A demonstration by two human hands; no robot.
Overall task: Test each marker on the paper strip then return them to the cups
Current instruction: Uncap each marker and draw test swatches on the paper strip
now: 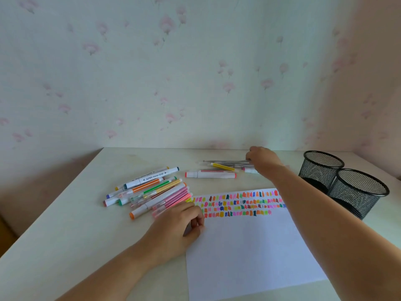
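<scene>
Left hand (pixel 178 227): rests on the left edge of the paper (pixel 249 253), fingers curled together, nothing seen in them. The marker pile (pixel 152 190) lies just beyond its knuckles. Right hand (pixel 263 161): reached far, fingers bent down onto the far markers (pixel 225 165); whether they clamp one cannot be told. The two cups (pixel 321 170) stand right of that wrist. Colour swatches run across the paper between the hands.

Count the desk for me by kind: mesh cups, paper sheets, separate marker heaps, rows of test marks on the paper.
Mesh cups: 2
Paper sheet: 1
Marker heaps: 2
Rows of test marks: 4
Total: 9
The markers overlap too much in each heap to count one by one.
</scene>
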